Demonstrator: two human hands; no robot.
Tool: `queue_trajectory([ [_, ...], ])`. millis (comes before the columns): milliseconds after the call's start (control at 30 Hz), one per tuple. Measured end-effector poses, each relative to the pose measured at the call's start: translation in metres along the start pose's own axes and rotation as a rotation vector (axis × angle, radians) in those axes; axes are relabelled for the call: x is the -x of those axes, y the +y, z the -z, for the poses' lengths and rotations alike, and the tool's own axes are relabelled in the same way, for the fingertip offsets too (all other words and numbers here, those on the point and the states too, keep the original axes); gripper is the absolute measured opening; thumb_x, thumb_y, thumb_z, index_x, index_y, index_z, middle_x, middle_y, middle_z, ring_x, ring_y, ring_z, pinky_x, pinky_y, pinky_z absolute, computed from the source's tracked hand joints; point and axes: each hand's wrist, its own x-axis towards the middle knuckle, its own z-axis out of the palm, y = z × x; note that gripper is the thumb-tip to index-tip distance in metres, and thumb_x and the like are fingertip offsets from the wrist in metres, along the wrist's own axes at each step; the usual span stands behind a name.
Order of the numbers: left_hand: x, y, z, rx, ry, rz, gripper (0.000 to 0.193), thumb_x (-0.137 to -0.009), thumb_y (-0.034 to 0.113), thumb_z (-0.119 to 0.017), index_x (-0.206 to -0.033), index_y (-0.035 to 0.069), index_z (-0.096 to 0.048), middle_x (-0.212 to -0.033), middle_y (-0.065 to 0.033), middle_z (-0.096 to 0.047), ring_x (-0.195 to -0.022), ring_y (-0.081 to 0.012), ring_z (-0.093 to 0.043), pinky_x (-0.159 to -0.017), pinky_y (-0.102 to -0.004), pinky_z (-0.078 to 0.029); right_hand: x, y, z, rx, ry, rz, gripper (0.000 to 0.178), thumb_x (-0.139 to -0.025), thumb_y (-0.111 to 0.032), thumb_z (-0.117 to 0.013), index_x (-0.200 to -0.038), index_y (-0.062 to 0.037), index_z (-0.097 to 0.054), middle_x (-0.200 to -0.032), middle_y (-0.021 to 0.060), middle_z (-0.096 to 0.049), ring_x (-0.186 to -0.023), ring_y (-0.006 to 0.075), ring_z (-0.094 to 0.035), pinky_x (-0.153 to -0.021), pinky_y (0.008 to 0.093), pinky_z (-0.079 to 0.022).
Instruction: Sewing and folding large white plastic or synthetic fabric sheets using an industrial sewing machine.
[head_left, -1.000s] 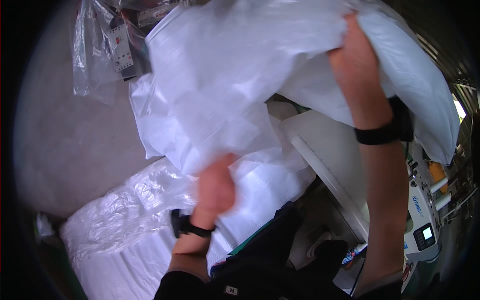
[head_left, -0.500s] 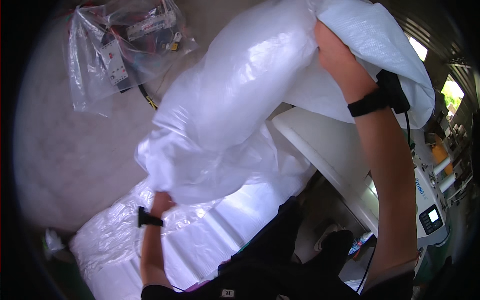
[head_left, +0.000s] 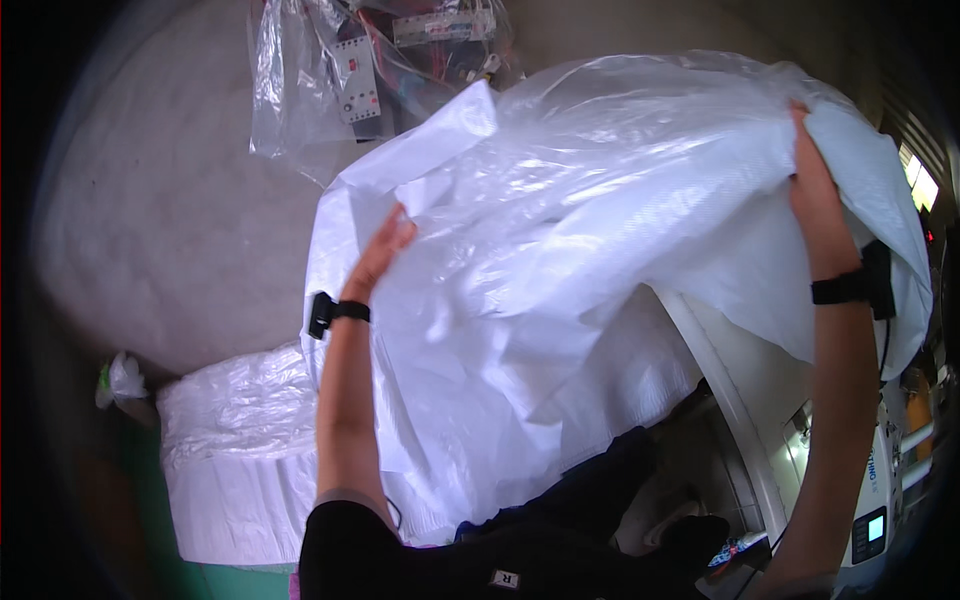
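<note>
- Moved since the earlier frame: the left hand [head_left: 382,248] had gone from the near pile to a point farther out, and the bunched white sheeting [head_left: 560,290] had opened wide; the view had also shifted.
- White sheeting, one, large, woven-looking, clear film along its far part: spread in front of the person, between and below both hands, its near left part over the pile and its right end draped about the right wrist.
- Long axis: left to right, climbing toward the right hand [head_left: 815,160], the far edge arched.
- Left hand: over the left portion, fingers extended up and rightward, thumb apart; whether a fold was pinched could not be told. A pale flap [head_left: 430,187] stood just past its fingertips, and this hand was much the nearer to it.
- Right hand: grasping the sheeting at the upper right, fingers partly hidden in the material, well apart from the left.
- Wrapped pile [head_left: 240,400], white and shiny: nearer the body, left of the left forearm.
- Clear bag [head_left: 300,100] with a control panel [head_left: 357,78]: beyond the left hand.
- White worktop [head_left: 762,355]: below the right part of the sheeting, left of the right forearm.
</note>
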Motion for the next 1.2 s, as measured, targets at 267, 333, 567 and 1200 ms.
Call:
queue_trajectory([
  [267, 0.188, -0.037, -0.241, -0.259, 0.021, -0.273, 0.101, -0.074, 0.043, -0.075, -0.147, -0.002, -0.020, -0.151, -0.0229, -0.023, -0.141, -0.0360, -0.021, -0.115, -0.0420, -0.018, -0.012, -0.030, 0.034, 0.359, 0.010, -0.100, 0.048, -0.094, -0.035, -0.055, -0.133, -0.0075, -0.048, -0.127, 0.0104, -0.055, -0.116, 0.0221, -0.053, -0.099, 0.0380, -0.041],
  [333, 0.234, -0.037, -0.289, 0.251, -0.268, 0.013, 0.109, -0.074, 0.044, -0.076, -0.147, -0.004, -0.012, -0.150, -0.0246, -0.024, -0.141, -0.0363, -0.019, -0.115, -0.0411, -0.018, -0.012, -0.031, 0.034, 0.440, -0.018, -0.040, 0.047, -0.094, -0.034, -0.056, -0.132, -0.0072, -0.049, -0.125, 0.0120, -0.056, -0.116, 0.0231, -0.053, -0.098, 0.0387, -0.041],
  [567, 0.261, -0.044, -0.419, -0.250, -0.234, 0.313, 0.091, -0.069, 0.041, -0.079, -0.135, -0.004, -0.036, -0.130, -0.0288, -0.048, -0.116, -0.0441, -0.050, -0.093, -0.0463, -0.045, 0.012, -0.037, 0.043, 0.577, -0.138, 0.060, 0.048, -0.092, -0.034, -0.056, -0.131, -0.0057, -0.049, -0.125, 0.0142, -0.056, -0.114, 0.0256, -0.054, -0.096, 0.0395, -0.043],
  [1200, 0.275, -0.149, 0.144, -1.012, 0.878, 0.518, 0.051, -0.088, 0.036, -0.050, -0.129, 0.006, -0.051, -0.126, -0.0191, -0.053, -0.117, -0.0322, -0.051, -0.097, -0.0432, -0.042, 0.460, 0.198, 0.155, 0.215, -0.957, -0.651, 0.049, -0.088, -0.031, -0.058, -0.126, -0.0014, -0.051, -0.123, 0.0201, -0.056, -0.109, 0.0323, -0.057, -0.092, 0.0417, -0.046],
])
